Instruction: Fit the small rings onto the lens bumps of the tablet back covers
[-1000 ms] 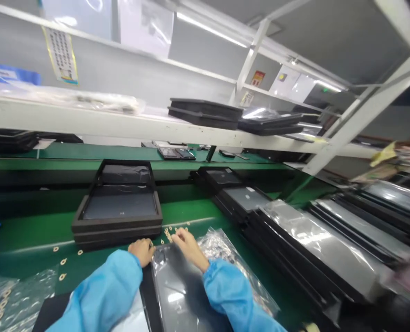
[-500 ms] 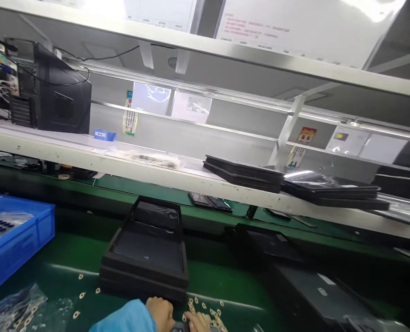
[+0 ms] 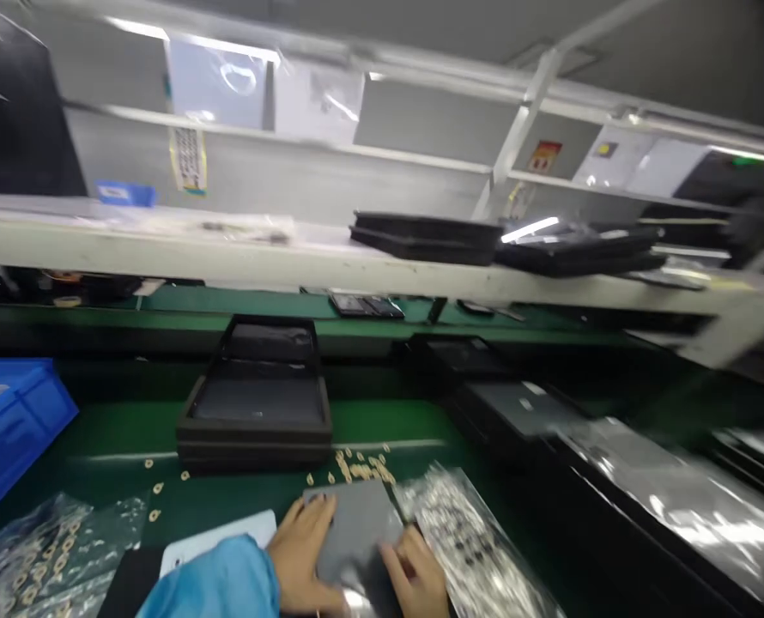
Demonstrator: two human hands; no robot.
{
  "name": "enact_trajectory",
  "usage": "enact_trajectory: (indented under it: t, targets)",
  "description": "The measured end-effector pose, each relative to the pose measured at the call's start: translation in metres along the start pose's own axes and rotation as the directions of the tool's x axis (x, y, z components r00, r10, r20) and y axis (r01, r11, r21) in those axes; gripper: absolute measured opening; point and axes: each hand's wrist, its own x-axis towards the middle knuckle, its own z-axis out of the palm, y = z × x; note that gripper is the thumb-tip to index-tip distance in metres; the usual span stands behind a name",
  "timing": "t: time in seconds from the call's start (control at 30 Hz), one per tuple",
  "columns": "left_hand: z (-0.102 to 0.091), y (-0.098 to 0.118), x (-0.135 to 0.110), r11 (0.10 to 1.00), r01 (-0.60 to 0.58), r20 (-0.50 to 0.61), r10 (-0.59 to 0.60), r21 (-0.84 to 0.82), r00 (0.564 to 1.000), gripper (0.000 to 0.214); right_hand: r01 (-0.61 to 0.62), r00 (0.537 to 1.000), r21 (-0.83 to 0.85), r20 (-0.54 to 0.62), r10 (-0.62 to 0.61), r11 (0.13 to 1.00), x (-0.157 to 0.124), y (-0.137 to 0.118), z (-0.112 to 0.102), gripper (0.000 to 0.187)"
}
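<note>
At far left a blue plastic crate (image 3: 15,421) sits on the green desk (image 3: 388,421), and beside it lies a clear bag (image 3: 47,549) of small tan rings. Next comes a blue sleeve (image 3: 215,584) ending in the left hand (image 3: 301,554), its fingers (image 3: 295,515) spread against the left edge of a grey sheet (image 3: 356,524). The right hand (image 3: 414,579) lies against the sheet's lower right edge; whether either hand grips it, I cannot tell. Where the hands were apart a moment ago, both now bracket the sheet, just below loose tan rings (image 3: 360,466). Further right lie a speckled plastic bag (image 3: 465,541), then black stacks under glossy film (image 3: 678,506)
</note>
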Motion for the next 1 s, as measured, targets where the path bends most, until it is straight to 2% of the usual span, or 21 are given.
enact_trajectory:
  t: [0.03,0.13,0.27,0.33,0.43,0.53,0.63,0.73,0.87,1.0]
  targets:
    - [0.001,0.003,-0.004,1.0,-0.01,0.0,0.01,-0.002,1.0,0.114,-0.057,0.997,-0.047,0.039,0.059,0.997,-0.002,-0.001,-0.002,0.054]
    - [0.009,0.02,-0.011,0.995,-0.105,0.03,0.105,-0.003,0.994,0.101,-0.19,0.959,-0.175,0.175,0.221,0.966,-0.003,0.002,-0.002,0.048]
    - [0.015,0.039,-0.008,0.973,-0.229,0.109,0.226,0.016,0.968,0.081,-0.304,0.898,-0.228,0.255,0.358,0.925,0.014,0.018,-0.013,0.019]
    - [0.014,0.045,0.001,0.967,-0.251,0.122,0.245,0.037,0.962,0.077,-0.318,0.888,-0.181,0.288,0.359,0.931,0.031,0.023,-0.024,0.012]
    - [0.014,0.056,0.012,0.966,-0.251,0.133,0.242,0.054,0.961,0.077,-0.282,0.881,-0.009,0.393,0.263,0.959,0.057,0.023,-0.033,0.032]
    - [0.019,0.067,0.009,0.975,-0.217,0.147,0.209,0.041,0.967,0.085,-0.273,0.837,0.199,0.532,0.13,0.941,0.072,0.014,-0.016,0.04]
    - [0.026,0.07,-0.006,0.988,-0.149,0.13,0.145,0.028,0.981,0.094,-0.33,0.783,0.316,0.618,0.071,0.89,0.072,0.004,0.016,0.027]
    - [0.029,0.062,-0.019,0.996,-0.087,0.102,0.084,0.032,0.991,0.088,-0.376,0.754,0.339,0.653,0.072,0.863,0.064,-0.003,0.042,0.015]
    - [0.04,0.05,-0.025,0.995,-0.089,0.079,0.086,0.037,0.993,0.078,-0.363,0.777,0.291,0.619,0.115,0.885,0.054,-0.01,0.058,0.019]
    - [0.061,0.046,-0.022,0.993,-0.107,-0.013,0.108,0.043,0.994,0.078,-0.343,0.804,0.261,0.579,0.137,0.902,0.051,-0.012,0.06,0.025]
